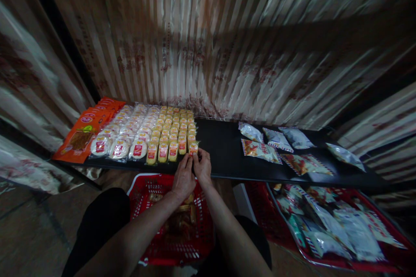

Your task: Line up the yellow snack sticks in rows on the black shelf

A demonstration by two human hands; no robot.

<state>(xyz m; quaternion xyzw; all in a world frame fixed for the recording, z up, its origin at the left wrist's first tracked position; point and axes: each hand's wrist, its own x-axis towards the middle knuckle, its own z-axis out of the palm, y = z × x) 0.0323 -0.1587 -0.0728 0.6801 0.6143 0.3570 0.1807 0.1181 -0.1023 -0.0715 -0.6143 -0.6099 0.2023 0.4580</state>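
At the front of the rightmost row, a small wrapped yellow cake (193, 148) with a red label lies between my hands on the black shelf (221, 147). My right hand (203, 166) grips its right side with bent fingers. Close beside it, my left hand (184, 178) has its fingers pressed together at the packet's lower left edge. More yellow cakes (163, 151) stand in tight rows to the left. Beyond them are rows of round white crackers (138, 149) in clear wrap, then orange snack bags (79, 134) at the far left end.
White and red snack bags (261, 150) lie loosely on the shelf's right part. Under my arms is a red basket (139, 194) with wrapped snacks inside. A second red basket (328, 259) at the lower right holds many bags. A striped curtain (195, 43) hangs behind.
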